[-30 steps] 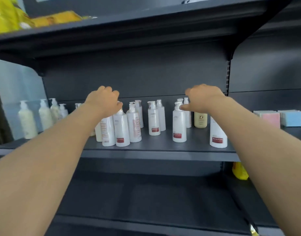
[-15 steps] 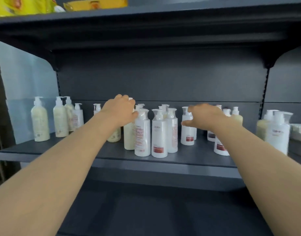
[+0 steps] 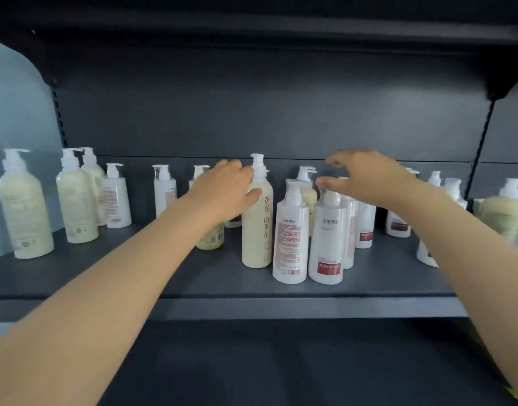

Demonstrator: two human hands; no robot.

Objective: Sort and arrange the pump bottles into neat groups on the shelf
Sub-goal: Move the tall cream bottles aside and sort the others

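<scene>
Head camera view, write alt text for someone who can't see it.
A person's left hand grips a tall cream pump bottle on a dark shelf, while the right hand hovers open over a cluster of white pump bottles. More bottles stand to both sides.

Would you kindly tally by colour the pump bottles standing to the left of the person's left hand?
cream bottles: 3
white bottles: 3, the last partly hidden behind the left hand
Total: 6
</scene>
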